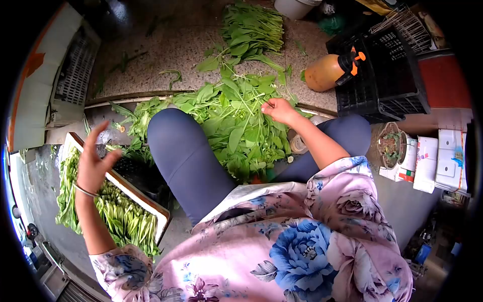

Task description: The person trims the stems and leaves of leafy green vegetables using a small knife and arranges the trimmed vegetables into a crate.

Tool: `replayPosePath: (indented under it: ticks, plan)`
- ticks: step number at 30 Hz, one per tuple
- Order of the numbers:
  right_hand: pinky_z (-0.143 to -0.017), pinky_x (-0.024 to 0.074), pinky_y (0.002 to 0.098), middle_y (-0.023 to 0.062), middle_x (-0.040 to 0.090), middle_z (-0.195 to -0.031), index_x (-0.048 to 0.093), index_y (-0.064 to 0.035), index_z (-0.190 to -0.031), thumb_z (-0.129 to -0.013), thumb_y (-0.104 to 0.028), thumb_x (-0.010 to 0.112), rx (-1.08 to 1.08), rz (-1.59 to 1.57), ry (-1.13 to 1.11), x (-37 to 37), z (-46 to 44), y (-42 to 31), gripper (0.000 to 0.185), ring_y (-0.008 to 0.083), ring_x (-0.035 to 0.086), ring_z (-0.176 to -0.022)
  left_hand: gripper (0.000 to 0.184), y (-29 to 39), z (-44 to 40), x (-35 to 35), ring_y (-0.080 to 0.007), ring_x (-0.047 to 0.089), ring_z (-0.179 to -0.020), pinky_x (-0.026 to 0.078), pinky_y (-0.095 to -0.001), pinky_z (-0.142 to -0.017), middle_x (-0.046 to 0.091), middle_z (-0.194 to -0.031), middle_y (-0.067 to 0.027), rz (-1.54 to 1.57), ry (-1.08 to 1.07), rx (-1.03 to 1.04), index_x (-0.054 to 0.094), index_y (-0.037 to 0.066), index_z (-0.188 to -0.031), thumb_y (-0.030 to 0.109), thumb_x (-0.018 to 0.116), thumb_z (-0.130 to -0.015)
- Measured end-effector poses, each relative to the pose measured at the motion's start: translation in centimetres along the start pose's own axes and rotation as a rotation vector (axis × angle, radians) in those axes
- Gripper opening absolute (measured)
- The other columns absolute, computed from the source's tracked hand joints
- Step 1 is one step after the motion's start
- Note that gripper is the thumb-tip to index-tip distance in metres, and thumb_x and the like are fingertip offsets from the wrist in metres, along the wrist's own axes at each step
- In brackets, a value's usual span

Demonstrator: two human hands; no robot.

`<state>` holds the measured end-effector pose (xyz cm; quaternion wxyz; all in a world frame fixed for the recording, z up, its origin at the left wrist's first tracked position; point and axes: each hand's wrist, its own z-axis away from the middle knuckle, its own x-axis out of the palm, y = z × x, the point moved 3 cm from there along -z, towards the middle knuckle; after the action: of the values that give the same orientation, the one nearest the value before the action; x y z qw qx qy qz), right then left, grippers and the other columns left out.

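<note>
The widest risk is posed by the leafy heap (236, 121), which is piled between the knees and against the front edge of the speckled worktop (181, 50): were a knee shifted, loose leaves could be spilled. Over on the left, bunched stems (126, 214) are packed right up to the rim of the pale box (162, 221), so some could be knocked out by a careless sweep of the left hand (93, 168), which is held open and raised above them, fingers spread, nothing grasped. By the black crate (385, 75), the spray bottle (322, 73) could be toppled if its nozzle were caught by a sleeve. And at the heap, thin stems could be snapped or bruised if pinched too hard by the right hand (279, 110), whose fingers are curled together at the leaves; whether a stem is gripped there cannot be told. Now for surfaces: the worktop is grained like stone, hard and mottled; the heap is soft, tangled, bright green, with broad oval leaves. The stacked bundle (254, 30) on the worktop is laid more neatly, its stems lined up. Straight, rigid sides are seen on the crate, pierced by a lattice, while the bottle is rounded, amber-toned and topped in black and orange. Smallest of all, a smooth, thin bangle (85, 191) is worn at the left wrist.
</note>
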<state>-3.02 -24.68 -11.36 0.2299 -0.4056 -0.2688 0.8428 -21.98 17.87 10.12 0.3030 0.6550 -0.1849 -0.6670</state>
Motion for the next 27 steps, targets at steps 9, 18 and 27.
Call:
replayPosePath:
  ticks: [9,18,27]
  plan:
    - [-0.070,0.0455,0.0332,0.0105,0.062,-0.077,0.059,-0.0051,-0.078,-0.079,-0.021,0.055,0.301,0.014,0.202,-6.3,-8.7,7.1,0.017,0.0209,0.060,-0.072,0.122,5.6,8.1,15.5,-0.0325,0.032,-0.120,0.027,-0.0346,-0.101,0.024,-0.131,-0.0261,0.348,-0.081,-0.112,-0.016,0.002,-0.135,0.018,0.073,-0.053]
    - [-0.085,0.0454,0.0426,0.0076,0.029,-0.137,0.033,-0.0209,-0.131,-0.086,-0.017,0.048,0.229,0.233,0.356,-9.1,-15.3,6.7,0.048,0.0293,0.047,-0.110,0.105,6.3,7.4,14.6,-0.0260,0.054,-0.089,0.046,-0.0266,-0.075,0.048,-0.108,-0.0202,0.025,-0.192,-0.162,-0.033,0.004,-0.127,-0.009,0.048,-0.061]
    - [-0.088,0.0434,0.0411,0.0069,0.035,-0.132,0.045,-0.0167,-0.120,-0.087,-0.026,0.051,0.057,0.511,0.338,-7.0,-18.1,7.9,0.035,0.0276,0.042,-0.114,0.112,6.8,6.2,14.2,-0.0270,0.045,-0.107,0.040,-0.0320,-0.088,0.031,-0.125,-0.0230,0.000,-0.307,-0.143,-0.039,0.007,-0.123,-0.009,0.052,-0.059]
